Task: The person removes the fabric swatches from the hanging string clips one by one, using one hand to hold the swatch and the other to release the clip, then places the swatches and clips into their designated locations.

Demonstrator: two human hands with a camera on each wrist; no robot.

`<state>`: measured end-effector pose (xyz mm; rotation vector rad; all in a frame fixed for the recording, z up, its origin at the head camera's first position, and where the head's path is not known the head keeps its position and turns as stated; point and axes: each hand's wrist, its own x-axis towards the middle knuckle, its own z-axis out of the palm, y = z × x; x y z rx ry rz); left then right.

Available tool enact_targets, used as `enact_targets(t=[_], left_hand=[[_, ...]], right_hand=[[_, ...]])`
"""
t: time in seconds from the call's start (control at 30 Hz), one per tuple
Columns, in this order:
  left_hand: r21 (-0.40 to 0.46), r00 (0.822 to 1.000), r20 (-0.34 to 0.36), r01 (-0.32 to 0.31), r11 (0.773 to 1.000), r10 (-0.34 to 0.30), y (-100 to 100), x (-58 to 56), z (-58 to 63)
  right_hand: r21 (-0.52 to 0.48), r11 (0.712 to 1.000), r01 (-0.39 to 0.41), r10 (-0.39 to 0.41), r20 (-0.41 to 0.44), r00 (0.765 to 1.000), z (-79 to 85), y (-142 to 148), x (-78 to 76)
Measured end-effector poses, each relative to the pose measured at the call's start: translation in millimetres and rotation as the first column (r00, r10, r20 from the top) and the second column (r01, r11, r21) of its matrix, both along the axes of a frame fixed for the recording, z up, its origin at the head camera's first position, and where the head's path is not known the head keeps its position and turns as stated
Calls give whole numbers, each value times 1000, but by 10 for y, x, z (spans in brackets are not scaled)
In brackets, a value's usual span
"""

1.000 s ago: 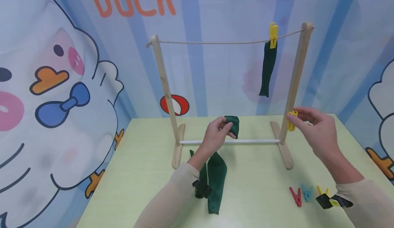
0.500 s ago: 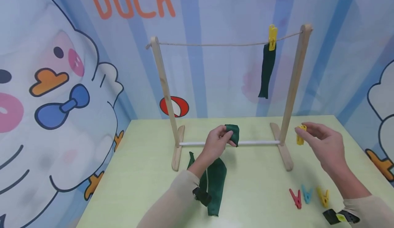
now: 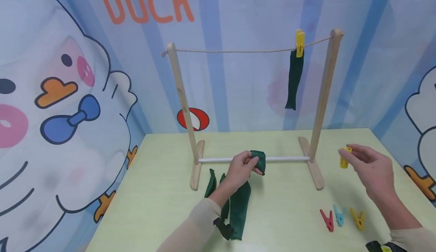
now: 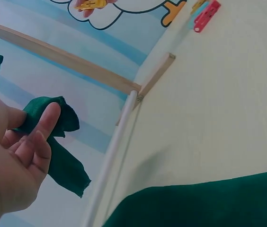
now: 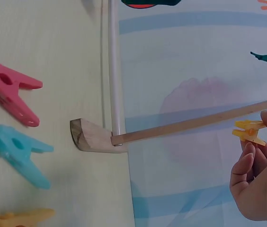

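My left hand (image 3: 241, 170) pinches a small dark green cloth strip (image 3: 259, 162) between thumb and fingers, above the table near the rack's white bottom bar. In the left wrist view the cloth (image 4: 67, 163) folds over the fingers and its end hangs below them. My right hand (image 3: 372, 170), right of the rack, grips a yellow clothespin (image 3: 344, 158) between thumb and fingertips. More dark green cloth pieces (image 3: 241, 210) lie on the table, partly hidden by my left forearm. Another green strip (image 3: 294, 80) hangs from the string, held by a second yellow clothespin (image 3: 299, 43).
The wooden rack (image 3: 325, 97) stands at the back of the pale table (image 3: 282, 206), a string (image 3: 231, 51) stretched between its posts. A red clothespin (image 3: 327, 220), a blue one (image 3: 339, 215) and a yellow one (image 3: 357, 219) lie at the front right. A duck-printed backdrop hangs behind.
My right hand has moved down and right, away from the rack's right post, with the yellow clothespin. My left hand has lowered a little, still pinching the green cloth.
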<state>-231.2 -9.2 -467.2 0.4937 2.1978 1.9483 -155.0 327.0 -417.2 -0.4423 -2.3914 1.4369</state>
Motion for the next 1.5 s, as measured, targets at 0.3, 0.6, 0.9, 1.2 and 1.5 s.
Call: enact_targets(t=[0.3, 0.6, 0.9, 1.2, 1.5], left_hand=[[-33, 999, 44, 19, 999, -18, -10, 99, -185], [-44, 998, 64, 21, 999, -18, 12, 158, -304], [-33, 997, 76, 26, 999, -23, 11, 199, -347], [-72, 990, 130, 56, 996, -46, 10, 291, -424], [-189, 966, 225, 170, 967, -126, -42, 370, -481]], right_hand=[[-75, 997, 12, -12, 4, 1000, -17, 29, 2], [-53, 999, 5, -3, 42, 999, -115, 71, 38], [-60, 997, 43, -37, 105, 994, -191, 117, 75], [-35, 998, 60, -54, 172, 984, -319, 179, 142], [-34, 995, 90, -81, 224, 971, -445, 279, 217]])
